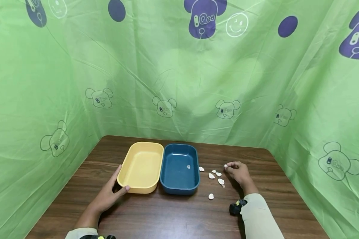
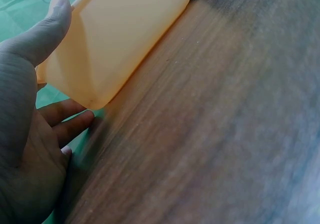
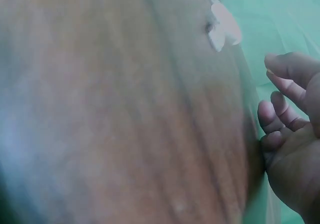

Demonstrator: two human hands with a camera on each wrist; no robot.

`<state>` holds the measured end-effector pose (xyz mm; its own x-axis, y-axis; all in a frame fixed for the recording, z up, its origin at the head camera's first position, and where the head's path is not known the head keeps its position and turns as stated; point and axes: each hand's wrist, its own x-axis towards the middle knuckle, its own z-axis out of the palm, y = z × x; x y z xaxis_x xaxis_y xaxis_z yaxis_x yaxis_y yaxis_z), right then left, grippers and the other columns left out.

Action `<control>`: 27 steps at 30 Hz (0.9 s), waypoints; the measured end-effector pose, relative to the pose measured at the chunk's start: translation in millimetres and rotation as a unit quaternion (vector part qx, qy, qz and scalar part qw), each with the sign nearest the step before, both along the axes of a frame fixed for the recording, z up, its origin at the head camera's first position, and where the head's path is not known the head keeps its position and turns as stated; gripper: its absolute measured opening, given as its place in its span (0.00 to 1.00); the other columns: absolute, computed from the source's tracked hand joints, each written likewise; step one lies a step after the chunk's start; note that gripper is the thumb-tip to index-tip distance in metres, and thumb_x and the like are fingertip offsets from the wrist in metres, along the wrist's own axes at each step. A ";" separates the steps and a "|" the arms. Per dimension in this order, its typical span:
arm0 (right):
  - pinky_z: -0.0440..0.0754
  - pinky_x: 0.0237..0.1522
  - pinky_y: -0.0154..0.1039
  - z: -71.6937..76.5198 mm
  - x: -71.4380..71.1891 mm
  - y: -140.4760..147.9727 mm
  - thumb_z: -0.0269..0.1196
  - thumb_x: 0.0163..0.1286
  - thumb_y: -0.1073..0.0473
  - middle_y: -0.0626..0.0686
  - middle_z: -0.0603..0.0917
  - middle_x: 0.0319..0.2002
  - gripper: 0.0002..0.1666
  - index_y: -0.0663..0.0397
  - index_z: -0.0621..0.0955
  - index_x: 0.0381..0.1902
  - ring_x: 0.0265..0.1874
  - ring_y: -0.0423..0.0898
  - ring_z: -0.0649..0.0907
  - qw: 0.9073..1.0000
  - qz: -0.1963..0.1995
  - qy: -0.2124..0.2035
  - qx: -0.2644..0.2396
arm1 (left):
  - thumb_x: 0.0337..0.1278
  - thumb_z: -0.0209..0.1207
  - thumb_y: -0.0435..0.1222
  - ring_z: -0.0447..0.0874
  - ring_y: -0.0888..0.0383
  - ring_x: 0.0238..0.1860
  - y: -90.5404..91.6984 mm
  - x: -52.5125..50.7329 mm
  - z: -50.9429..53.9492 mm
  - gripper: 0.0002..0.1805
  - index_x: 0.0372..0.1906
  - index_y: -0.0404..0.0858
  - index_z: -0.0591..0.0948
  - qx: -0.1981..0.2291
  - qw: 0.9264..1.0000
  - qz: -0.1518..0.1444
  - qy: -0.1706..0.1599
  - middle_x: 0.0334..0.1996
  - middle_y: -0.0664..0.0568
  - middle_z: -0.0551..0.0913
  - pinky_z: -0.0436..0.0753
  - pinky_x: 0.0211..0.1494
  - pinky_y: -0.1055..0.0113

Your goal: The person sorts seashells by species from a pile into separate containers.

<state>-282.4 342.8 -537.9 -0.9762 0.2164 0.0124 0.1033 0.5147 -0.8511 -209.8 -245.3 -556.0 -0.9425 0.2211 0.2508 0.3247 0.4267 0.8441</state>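
Observation:
My left hand holds the near left corner of a yellow plastic container, thumb on the near side and fingers along the left side. In the left wrist view the container stands between the thumb and the fingers. On the right, my right hand pinches a small white shell-like piece at its fingertips. The right wrist view shows the curled fingers, but that piece cannot be made out there. Several similar white pieces lie loose on the table, left of this hand.
A dark blue container stands against the yellow one's right side, with one small pale piece inside. Both stand on a brown wood-grain table. Green printed cloth hangs behind and at both sides.

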 end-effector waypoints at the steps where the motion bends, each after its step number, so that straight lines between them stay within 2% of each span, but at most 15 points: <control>1: 0.82 0.42 0.33 1.4 -0.1 -0.3 0.72 0.75 0.60 0.65 0.81 0.60 0.15 0.68 0.87 0.51 0.46 0.46 0.82 1.000 -0.002 0.001 -0.011 | 0.73 0.70 0.39 0.64 0.37 0.81 0.2 -0.2 -0.2 0.58 0.92 0.49 0.43 0.000 1.000 0.001 0.000 0.86 0.28 0.56 0.60 0.67 0.90; 3: 0.84 0.37 0.32 3.3 -0.6 -0.8 0.72 0.75 0.61 0.65 0.81 0.59 0.15 0.69 0.87 0.52 0.41 0.41 0.82 0.999 -0.005 0.001 -0.032 | 0.73 0.70 0.39 0.65 0.41 0.81 0.2 -0.3 -0.7 0.58 0.92 0.50 0.43 0.001 1.000 0.002 0.000 0.86 0.28 0.57 0.61 0.67 0.89; 5: 0.84 0.37 0.32 5.3 -0.9 -1.3 0.72 0.75 0.61 0.64 0.82 0.58 0.14 0.67 0.87 0.52 0.39 0.40 0.83 0.999 -0.008 0.002 -0.032 | 0.73 0.70 0.40 0.67 0.54 0.80 0.0 -0.1 -1.3 0.57 0.92 0.50 0.43 0.001 1.000 0.003 0.000 0.86 0.28 0.58 0.61 0.67 0.89; 6: 0.84 0.38 0.32 6.3 -1.1 -1.7 0.72 0.75 0.61 0.64 0.83 0.58 0.14 0.67 0.88 0.52 0.40 0.40 0.83 1.000 -0.010 0.003 -0.029 | 0.73 0.70 0.40 0.67 0.55 0.80 0.0 0.0 -1.2 0.57 0.92 0.50 0.43 0.001 1.000 0.004 0.000 0.85 0.28 0.58 0.61 0.67 0.89; 8: 0.84 0.40 0.33 8.0 -1.2 -2.3 0.71 0.76 0.60 0.64 0.84 0.60 0.14 0.66 0.88 0.52 0.43 0.43 0.83 1.000 -0.008 0.002 -0.024 | 0.73 0.70 0.40 0.66 0.72 0.76 -0.2 0.5 -1.3 0.57 0.92 0.50 0.44 0.002 1.000 0.005 0.002 0.85 0.28 0.59 0.62 0.67 0.89; 10: 0.82 0.46 0.33 11.2 -1.1 -3.3 0.71 0.76 0.59 0.63 0.84 0.62 0.14 0.64 0.88 0.53 0.50 0.47 0.83 1.000 -0.009 0.006 -0.013 | 0.73 0.70 0.39 0.63 0.81 0.72 -0.2 0.9 -0.8 0.57 0.92 0.49 0.44 0.003 1.000 0.004 0.004 0.85 0.27 0.59 0.62 0.68 0.89; 11: 0.81 0.49 0.35 12.9 -1.1 -4.1 0.71 0.76 0.59 0.63 0.84 0.63 0.15 0.64 0.88 0.53 0.54 0.50 0.82 1.000 -0.008 0.007 -0.010 | 0.73 0.70 0.39 0.64 0.80 0.72 0.0 1.0 -0.5 0.57 0.92 0.49 0.44 0.003 1.000 0.004 0.005 0.85 0.27 0.59 0.62 0.68 0.89; 12: 0.80 0.52 0.36 15.1 -1.0 -5.3 0.71 0.77 0.58 0.63 0.83 0.64 0.15 0.63 0.88 0.54 0.57 0.52 0.82 1.000 -0.005 0.010 -0.006 | 0.73 0.70 0.39 0.65 0.75 0.74 0.1 1.2 0.1 0.57 0.92 0.49 0.44 0.002 1.000 0.005 0.005 0.85 0.27 0.59 0.62 0.68 0.89; 16: 0.77 0.61 0.42 25.3 -1.0 -11.4 0.70 0.78 0.56 0.61 0.83 0.65 0.16 0.62 0.88 0.56 0.64 0.55 0.80 1.000 0.004 0.026 0.002 | 0.74 0.70 0.39 0.67 0.42 0.80 0.4 1.8 1.9 0.57 0.92 0.49 0.43 -0.003 1.000 0.007 0.000 0.85 0.27 0.58 0.61 0.67 0.89; 18: 0.77 0.62 0.43 30.9 -1.1 -15.9 0.70 0.79 0.56 0.61 0.84 0.64 0.16 0.61 0.88 0.56 0.63 0.55 0.81 0.999 0.010 0.036 0.005 | 0.74 0.70 0.39 0.63 0.31 0.80 0.4 1.9 2.3 0.58 0.92 0.50 0.42 -0.003 1.000 0.006 -0.002 0.86 0.27 0.57 0.60 0.67 0.90; 21: 0.79 0.60 0.40 39.3 -1.1 -24.1 0.70 0.79 0.56 0.61 0.84 0.62 0.16 0.61 0.89 0.55 0.61 0.53 0.81 0.998 0.019 0.053 0.008 | 0.74 0.69 0.39 0.62 0.28 0.80 0.2 1.9 2.0 0.58 0.92 0.49 0.42 -0.001 1.000 0.004 -0.004 0.86 0.26 0.57 0.60 0.67 0.90; 27: 0.79 0.53 0.28 54.1 0.0 -43.3 0.72 0.77 0.57 0.61 0.85 0.61 0.16 0.64 0.89 0.54 0.57 0.50 0.83 0.996 0.028 0.079 -0.019 | 0.74 0.69 0.39 0.65 0.34 0.79 0.9 1.9 1.7 0.57 0.92 0.50 0.43 -0.005 1.000 0.005 -0.001 0.85 0.27 0.58 0.62 0.67 0.89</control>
<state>-282.4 299.5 -483.8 -0.9732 0.1653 0.1598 -0.0612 0.4838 -0.8730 -207.8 -244.4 -554.3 -0.9452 0.2136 0.2470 0.3188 0.4394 0.8398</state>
